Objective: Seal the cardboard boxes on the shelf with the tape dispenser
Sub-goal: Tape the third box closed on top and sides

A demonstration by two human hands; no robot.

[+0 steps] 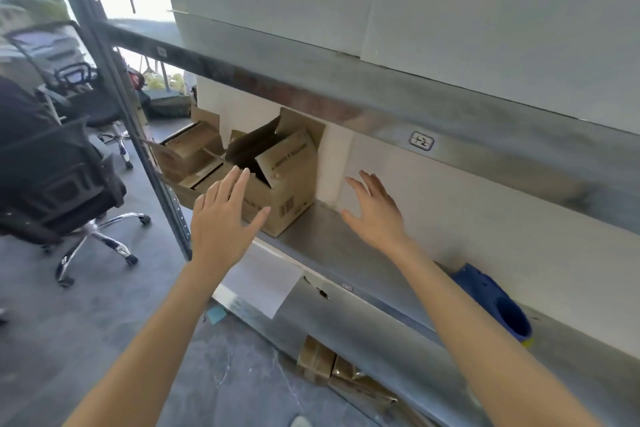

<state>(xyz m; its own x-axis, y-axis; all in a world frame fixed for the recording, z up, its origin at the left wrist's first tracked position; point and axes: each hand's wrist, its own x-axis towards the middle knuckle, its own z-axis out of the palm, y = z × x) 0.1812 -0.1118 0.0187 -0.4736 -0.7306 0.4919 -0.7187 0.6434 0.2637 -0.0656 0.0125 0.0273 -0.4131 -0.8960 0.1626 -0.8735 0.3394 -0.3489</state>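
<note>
Fingers (238, 184) spread, left hand (221, 224) and right hand (377, 215) empty near cardboard box (292, 180).

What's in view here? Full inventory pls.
open cardboard box: one, brown, middle shelf, flaps up
other cardboard boxes: count unclear, brown, same shelf, left of it
flat cardboard: a pile, brown, floor under shelf
blue object: one, blue, middle shelf, right; kind unclear
shelf rack: one, grey metal
paper sheet: one, white, hanging off shelf edge
office chairs: two, black, floor left
left hand: one, open, in front of the open box
right hand: one, open, over bare shelf, right of box
</note>
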